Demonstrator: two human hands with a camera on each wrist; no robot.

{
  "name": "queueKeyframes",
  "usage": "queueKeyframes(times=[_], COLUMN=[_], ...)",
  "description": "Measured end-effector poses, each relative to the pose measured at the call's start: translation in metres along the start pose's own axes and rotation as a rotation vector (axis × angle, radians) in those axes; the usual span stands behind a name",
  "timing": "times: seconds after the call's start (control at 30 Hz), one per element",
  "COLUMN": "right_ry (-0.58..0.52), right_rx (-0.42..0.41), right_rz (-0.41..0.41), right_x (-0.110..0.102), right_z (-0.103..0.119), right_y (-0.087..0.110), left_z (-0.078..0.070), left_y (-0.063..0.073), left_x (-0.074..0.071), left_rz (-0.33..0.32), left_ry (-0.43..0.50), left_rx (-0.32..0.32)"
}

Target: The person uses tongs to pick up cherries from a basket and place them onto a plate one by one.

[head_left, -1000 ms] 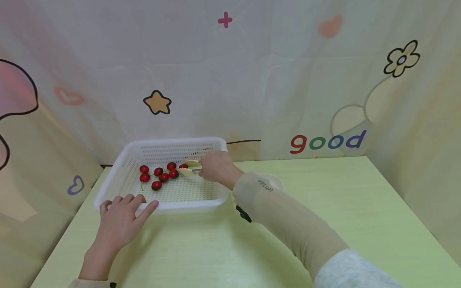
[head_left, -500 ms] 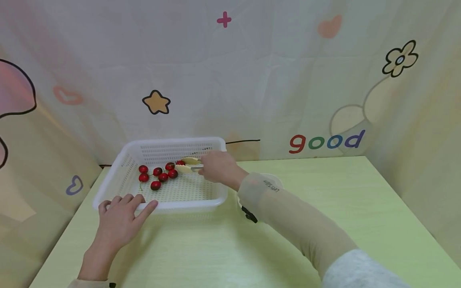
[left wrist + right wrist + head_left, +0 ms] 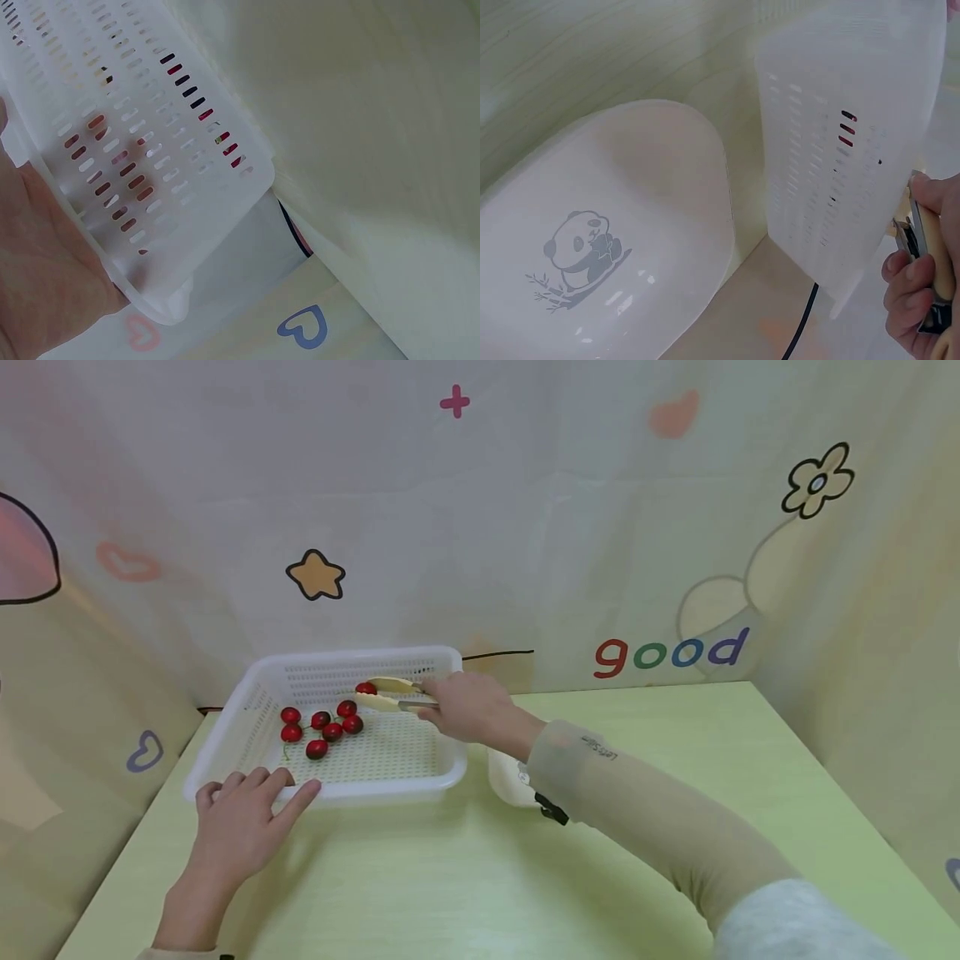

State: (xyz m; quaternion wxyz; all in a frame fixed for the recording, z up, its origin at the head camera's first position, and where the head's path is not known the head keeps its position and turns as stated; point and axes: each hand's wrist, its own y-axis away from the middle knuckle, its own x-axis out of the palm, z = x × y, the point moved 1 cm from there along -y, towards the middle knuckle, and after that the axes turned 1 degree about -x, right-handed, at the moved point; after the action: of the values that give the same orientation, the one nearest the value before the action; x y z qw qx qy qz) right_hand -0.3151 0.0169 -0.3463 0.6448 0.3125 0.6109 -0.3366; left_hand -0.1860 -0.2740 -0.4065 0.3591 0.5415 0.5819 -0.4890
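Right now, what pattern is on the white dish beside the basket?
The dish bears a grey panda with a leafy sprig; the right wrist view shows it best.

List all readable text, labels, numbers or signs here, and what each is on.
"good": backdrop curtain, multicoloured letters.
"+": same curtain, pinkish-red plus sign.
"Let's Slim": right sleeve; small, just legible.
White dish: panda print, no lettering visible.
No numbers readable.

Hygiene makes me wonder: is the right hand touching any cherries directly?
No, the right hand grips yellow-tipped tongs and is apart from the cherries.
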Motion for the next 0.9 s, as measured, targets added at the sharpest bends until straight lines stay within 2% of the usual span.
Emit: queueKeyframes(times=[0.17, 0.6, 0.9], right_ry=[-0.001, 0.023, -0.013], right_rx=[-0.004, -0.078, -0.087], right_rz=[-0.012, -0.122, -0.133], right_x=[-0.001, -0.007, -0.016], right_z=[-0.004, -0.011, -0.015], right_y=[0.008, 0.031, 0.054], left_z=[0.001, -0.002, -0.002], left_y=[0.000, 0.001, 0.001], left_x=[0.000, -0.002, -0.002], left_rz=[0.007, -0.008, -0.004], left_ry=[0.001, 0.007, 0.001], left_rx=[-0.002, 0.006, 0.005])
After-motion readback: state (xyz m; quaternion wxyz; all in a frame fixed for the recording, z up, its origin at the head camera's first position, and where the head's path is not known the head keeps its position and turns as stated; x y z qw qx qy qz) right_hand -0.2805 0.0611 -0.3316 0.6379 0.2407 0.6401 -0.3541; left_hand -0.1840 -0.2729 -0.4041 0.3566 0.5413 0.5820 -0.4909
